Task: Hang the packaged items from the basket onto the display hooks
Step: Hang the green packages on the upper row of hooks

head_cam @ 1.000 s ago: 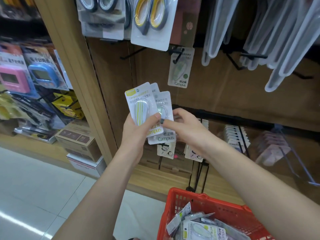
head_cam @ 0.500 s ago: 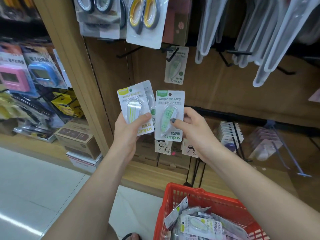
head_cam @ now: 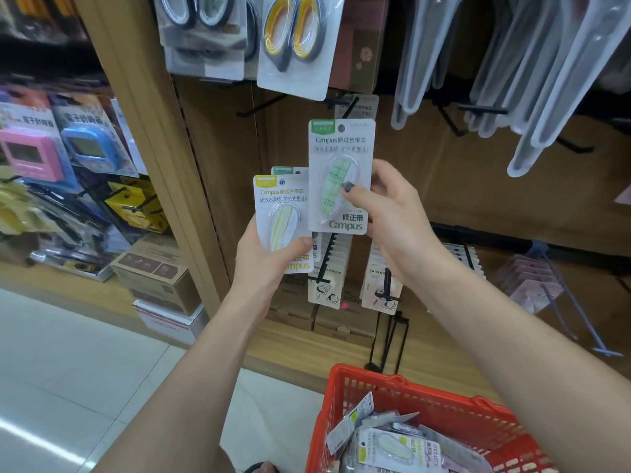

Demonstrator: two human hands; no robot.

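I see bare board just right of my right hand (head_cam: 392,213), open for passage. Above the green-plaid package (head_cam: 341,175) it grips, a hook (head_cam: 351,105) already carries a package, with the scissors card (head_cam: 297,46) hanging close overhead. Left, the wooden upright (head_cam: 164,165) blocks; clear sleeves (head_cam: 546,80) crowd upper right.

At twelve o'clock, the raised pack (head_cam: 341,175) is white with a green plaid tape and green lettering. The nearer pack (head_cam: 281,216) at ten o'clock shows yellow stripes and a yellow tab. At five o'clock sits a red basket (head_cam: 392,390).
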